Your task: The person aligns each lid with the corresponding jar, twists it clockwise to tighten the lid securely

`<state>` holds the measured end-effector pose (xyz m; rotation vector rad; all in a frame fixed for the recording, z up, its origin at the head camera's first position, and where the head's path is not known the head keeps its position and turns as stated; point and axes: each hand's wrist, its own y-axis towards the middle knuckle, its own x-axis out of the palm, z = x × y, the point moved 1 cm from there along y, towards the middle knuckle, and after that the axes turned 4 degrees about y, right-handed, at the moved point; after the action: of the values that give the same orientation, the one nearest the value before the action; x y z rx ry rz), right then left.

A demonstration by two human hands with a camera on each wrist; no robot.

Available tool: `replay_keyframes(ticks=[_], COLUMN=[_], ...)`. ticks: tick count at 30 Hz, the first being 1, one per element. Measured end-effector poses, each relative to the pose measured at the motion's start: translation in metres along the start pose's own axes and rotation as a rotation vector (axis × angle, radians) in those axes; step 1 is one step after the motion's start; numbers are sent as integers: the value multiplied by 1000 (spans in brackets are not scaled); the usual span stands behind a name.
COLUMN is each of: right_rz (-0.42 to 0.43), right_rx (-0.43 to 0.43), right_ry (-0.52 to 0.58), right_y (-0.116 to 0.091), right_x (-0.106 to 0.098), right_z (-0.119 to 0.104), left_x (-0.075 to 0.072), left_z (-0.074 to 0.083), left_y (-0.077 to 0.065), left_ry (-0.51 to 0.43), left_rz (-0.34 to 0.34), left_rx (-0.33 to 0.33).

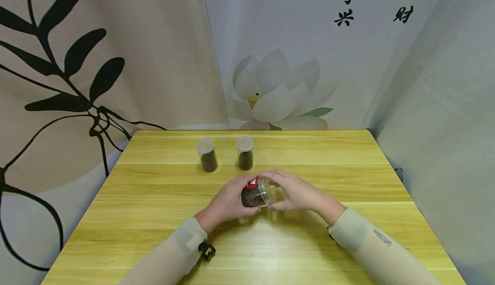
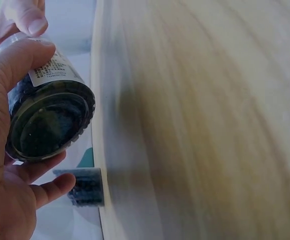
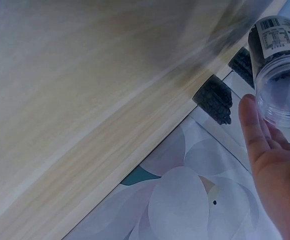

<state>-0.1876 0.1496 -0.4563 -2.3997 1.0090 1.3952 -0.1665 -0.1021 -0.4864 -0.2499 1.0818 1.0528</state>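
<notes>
A clear jar (image 1: 252,197) of dark granules, with a red label, is held on its side above the table. My left hand (image 1: 230,199) grips its body, thumb below and fingers over the top in the head view. At the jar's threaded clear end, my right hand (image 1: 297,192) holds the rim between thumb and fingers. The left wrist view shows the jar's round base (image 2: 50,125) facing the camera. From the right wrist, a white printed label (image 3: 279,40) shows beside the clear neck (image 3: 282,95). Whether a lid covers that end, I cannot tell.
Two similar jars with whitish lids, a left one (image 1: 209,160) and a right one (image 1: 245,158), stand upright behind my hands. The wooden table (image 1: 154,199) ends at a back edge against a printed curtain (image 1: 174,61).
</notes>
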Motion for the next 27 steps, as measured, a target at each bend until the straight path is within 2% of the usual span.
replay_keyframes(ticks=[11,18,27], right_rz=[-16,-6,8], right_rx=[8,17,0], right_ry=[29,5,-27], right_y=[0,0,0], right_x=[0,0,1], right_z=[0,2,4], left_x=[0,0,1], left_z=[0,-1,-4], left_y=[-1,-1,-2], left_ry=[25,49,51], left_rz=[9,39,55], left_rx=[17,28,1])
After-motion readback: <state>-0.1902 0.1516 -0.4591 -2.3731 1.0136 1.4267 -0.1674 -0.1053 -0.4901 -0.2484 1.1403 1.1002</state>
